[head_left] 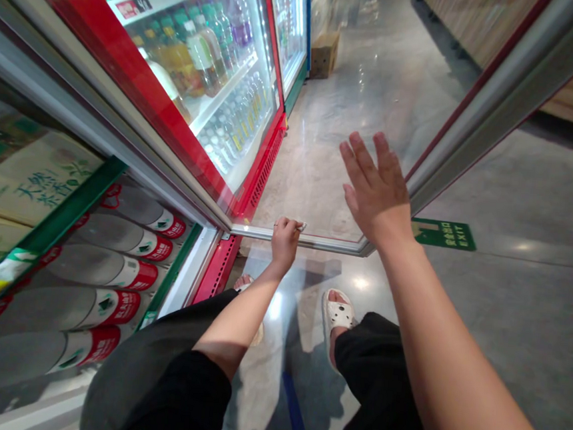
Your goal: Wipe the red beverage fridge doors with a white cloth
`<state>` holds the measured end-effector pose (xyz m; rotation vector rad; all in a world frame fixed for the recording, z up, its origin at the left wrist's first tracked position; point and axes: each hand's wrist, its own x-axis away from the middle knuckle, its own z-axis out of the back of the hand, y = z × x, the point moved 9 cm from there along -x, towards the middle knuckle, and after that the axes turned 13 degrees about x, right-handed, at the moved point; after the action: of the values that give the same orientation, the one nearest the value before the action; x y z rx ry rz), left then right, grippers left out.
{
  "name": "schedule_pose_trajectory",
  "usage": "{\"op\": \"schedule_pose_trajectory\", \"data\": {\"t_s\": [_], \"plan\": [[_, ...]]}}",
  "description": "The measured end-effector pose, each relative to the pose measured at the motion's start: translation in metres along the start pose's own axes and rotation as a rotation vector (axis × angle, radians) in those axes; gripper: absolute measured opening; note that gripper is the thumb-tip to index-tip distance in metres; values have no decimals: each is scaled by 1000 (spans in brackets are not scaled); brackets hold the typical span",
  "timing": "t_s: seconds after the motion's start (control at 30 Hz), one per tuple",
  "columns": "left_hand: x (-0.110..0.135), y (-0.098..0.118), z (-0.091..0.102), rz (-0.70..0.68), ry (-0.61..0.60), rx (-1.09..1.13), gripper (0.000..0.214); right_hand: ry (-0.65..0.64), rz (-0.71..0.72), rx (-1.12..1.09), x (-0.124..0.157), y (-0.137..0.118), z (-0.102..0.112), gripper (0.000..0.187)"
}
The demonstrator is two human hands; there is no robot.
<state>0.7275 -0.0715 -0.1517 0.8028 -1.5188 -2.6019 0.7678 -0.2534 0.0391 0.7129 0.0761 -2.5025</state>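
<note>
An open glass door with a grey frame stands in front of me. Close to its bottom edge, my left hand is closed, and a bit of a small white wad sticks out of its fingers. Whether that is cloth or paper, I cannot tell. My right hand is open, its fingers stretched out flat at the glass, near the frame on the door's free side. Through the pane I see the floor and a neighbouring fridge.
On the left, large water bottles lie below a green-edged shelf. A red-framed drinks fridge stands beyond the door, with a cardboard box further back. A green exit sign is on the floor. A blue stick lies between my feet.
</note>
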Motion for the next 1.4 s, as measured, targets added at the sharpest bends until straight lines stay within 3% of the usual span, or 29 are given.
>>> {"op": "schedule_pose_trajectory", "data": {"t_s": [0.13,0.33,0.43,0.57,0.67,0.93,1.17,1.4], "plan": [[-3,3,4,3,45,1,20,43,-64,37,12,28,6,81],[-6,38,-37,-130,-98,-17,10,26,-58,43,20,35,4,79],[0,29,-44,-130,-165,-57,11,-7,-68,11,19,35,6,76],[4,7,-26,-95,-140,-72,15,0,-49,4,19,32,11,69],[4,5,-23,-89,-113,-85,16,13,-47,5,18,31,12,64],[6,32,-86,-144,-202,-104,14,2,-32,-65,20,36,13,67],[6,31,-83,-131,-201,-156,14,165,-169,3,47,68,21,71],[5,72,-131,-186,-323,-181,13,230,-267,-65,60,98,18,78]]}}
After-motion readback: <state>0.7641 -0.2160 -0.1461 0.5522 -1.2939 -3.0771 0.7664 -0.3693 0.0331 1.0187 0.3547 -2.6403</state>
